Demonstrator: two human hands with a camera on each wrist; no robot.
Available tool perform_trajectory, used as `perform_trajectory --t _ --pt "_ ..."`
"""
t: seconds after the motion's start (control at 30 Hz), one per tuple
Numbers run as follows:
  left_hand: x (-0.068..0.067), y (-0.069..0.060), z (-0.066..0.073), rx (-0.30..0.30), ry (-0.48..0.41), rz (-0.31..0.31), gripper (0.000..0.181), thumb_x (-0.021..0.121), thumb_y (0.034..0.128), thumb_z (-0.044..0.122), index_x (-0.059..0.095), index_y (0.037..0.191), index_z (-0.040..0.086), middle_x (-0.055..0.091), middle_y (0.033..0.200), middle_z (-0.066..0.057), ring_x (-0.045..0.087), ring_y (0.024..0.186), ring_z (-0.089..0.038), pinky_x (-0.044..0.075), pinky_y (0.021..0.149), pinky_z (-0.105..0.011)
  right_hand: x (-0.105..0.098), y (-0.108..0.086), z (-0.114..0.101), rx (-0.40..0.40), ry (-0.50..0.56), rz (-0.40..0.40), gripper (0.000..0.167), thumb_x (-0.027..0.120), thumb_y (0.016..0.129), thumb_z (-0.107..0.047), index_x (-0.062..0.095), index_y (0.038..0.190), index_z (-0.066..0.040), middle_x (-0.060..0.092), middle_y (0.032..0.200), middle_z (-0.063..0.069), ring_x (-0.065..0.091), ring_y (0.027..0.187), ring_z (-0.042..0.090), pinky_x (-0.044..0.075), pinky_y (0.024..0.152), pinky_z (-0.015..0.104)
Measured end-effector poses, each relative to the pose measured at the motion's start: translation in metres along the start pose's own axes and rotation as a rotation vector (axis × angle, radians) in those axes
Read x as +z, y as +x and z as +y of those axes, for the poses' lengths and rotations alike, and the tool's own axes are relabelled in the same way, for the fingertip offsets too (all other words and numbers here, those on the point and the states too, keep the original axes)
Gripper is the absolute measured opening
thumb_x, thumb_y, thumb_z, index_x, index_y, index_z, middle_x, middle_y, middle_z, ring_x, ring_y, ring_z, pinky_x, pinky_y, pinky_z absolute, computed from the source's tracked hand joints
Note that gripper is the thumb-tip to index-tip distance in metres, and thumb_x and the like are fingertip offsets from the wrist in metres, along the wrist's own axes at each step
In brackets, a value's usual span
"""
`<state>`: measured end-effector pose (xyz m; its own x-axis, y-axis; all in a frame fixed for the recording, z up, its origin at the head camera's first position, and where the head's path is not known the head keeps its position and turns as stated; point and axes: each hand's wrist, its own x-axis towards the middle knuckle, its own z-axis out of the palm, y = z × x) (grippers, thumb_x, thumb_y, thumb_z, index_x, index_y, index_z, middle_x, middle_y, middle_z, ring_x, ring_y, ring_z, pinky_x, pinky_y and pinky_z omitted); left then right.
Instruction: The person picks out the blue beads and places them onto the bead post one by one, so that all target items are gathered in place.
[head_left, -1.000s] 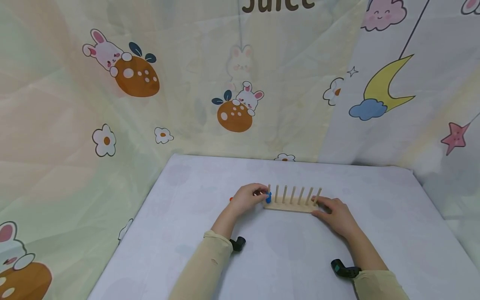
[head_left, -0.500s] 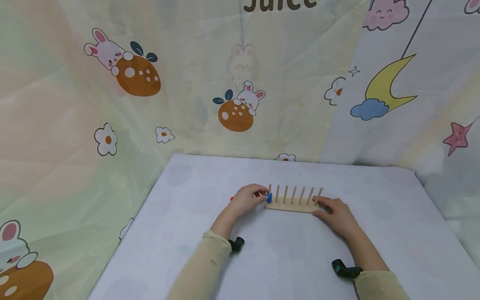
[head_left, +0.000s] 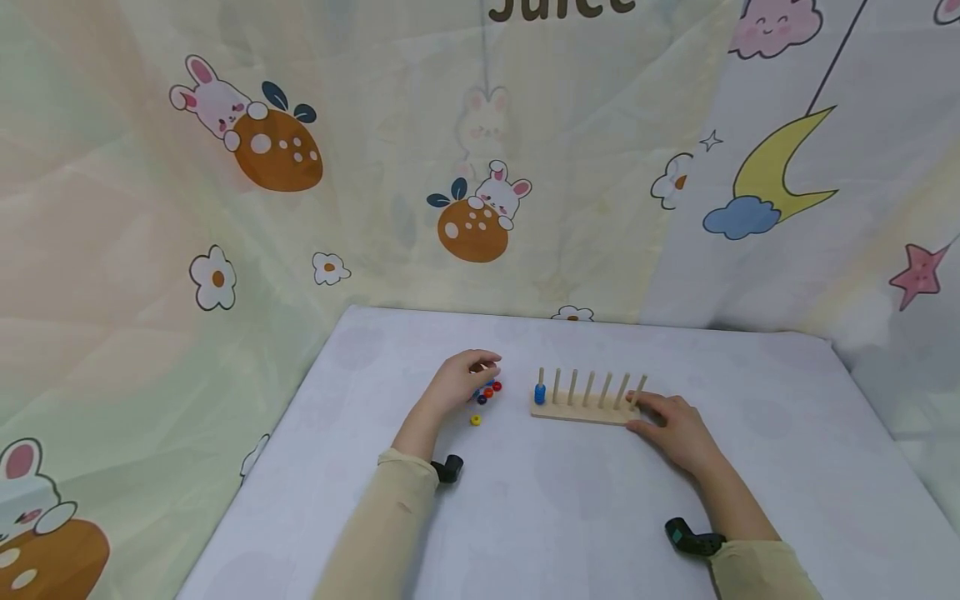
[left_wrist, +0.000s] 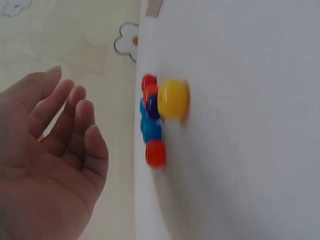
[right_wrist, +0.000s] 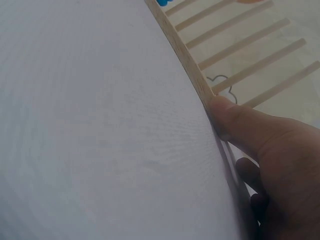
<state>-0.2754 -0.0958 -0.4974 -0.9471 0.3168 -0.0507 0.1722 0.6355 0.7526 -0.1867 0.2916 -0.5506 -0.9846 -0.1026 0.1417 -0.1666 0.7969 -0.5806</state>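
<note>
Wooden peg board (head_left: pixel 581 412), one, lying flat on the worktop (head_left: pixel 570 500) right of centre; seven upright pegs in a row, the leftmost bearing a blue piece (head_left: pixel 540 395) low on its shaft. Right hand (head_left: pixel 675 429): pinching the board's right end, thumb at the near edge, fingers behind. Left hand (head_left: pixel 456 383): raised left of the board, above the loose beads, fingers loosely bent, thumb apart from them, gripping nothing visible. Loose beads (head_left: pixel 488 392), a small cluster in red, orange-red, blue and dark blue; exact count unclear. Yellow bead (head_left: pixel 476 420), single, just nearer the person than the cluster. Sleeves (head_left: pixel 382 517), pale, a black device at each cuff. Backdrop (head_left: pixel 375 167), printed with rabbits, flowers and a yellow moon.
</note>
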Motion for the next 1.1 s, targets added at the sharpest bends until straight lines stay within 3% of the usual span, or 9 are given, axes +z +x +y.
perform_trajectory --t 0.17,0.47,0.73,1.1 --pt "-0.014 0.001 -0.013 -0.091 0.010 -0.010 0.036 0.064 0.0961 0.038 0.065 0.129 0.023 0.064 0.115 0.004 0.055 0.104 -0.019 0.052 0.084 -0.033 -0.001 0.000 -0.002 0.004 -0.006 -0.013 0.056 0.071 0.088 -0.046 0.062 0.132 -0.013 0.060 0.136 0.019 0.052 0.117 0.042 0.036 0.096 0.064" --pt "-0.023 -0.004 -0.040 -0.145 0.069 -0.056 0.022 0.067 0.0941 0.037 0.070 0.113 0.026 0.066 0.105 0.004 0.056 0.098 -0.019 0.049 0.090 -0.038 -0.002 -0.001 -0.004 0.021 -0.007 -0.022 0.059 0.070 0.088 -0.049 0.061 0.133 -0.012 0.059 0.136 0.019 0.051 0.120 0.042 0.034 0.099 0.065" --pt "-0.019 -0.006 -0.050 -0.101 0.090 -0.132 0.018 0.071 0.0914 0.032 0.069 0.108 0.025 0.064 0.100 0.004 0.056 0.096 -0.017 0.047 0.091 -0.036 -0.001 0.000 -0.004 0.018 -0.010 -0.021 0.059 0.069 0.088 -0.050 0.061 0.133 -0.013 0.059 0.137 0.019 0.051 0.118 0.042 0.033 0.098 0.064" --pt "-0.011 -0.002 -0.052 -0.067 0.128 -0.108 0.017 0.072 0.0897 0.032 0.068 0.104 0.023 0.063 0.100 0.004 0.055 0.095 -0.016 0.047 0.089 -0.037 0.000 0.000 -0.002 0.008 -0.012 -0.016 0.057 0.070 0.088 -0.047 0.061 0.133 -0.012 0.059 0.136 0.019 0.051 0.118 0.043 0.034 0.098 0.065"
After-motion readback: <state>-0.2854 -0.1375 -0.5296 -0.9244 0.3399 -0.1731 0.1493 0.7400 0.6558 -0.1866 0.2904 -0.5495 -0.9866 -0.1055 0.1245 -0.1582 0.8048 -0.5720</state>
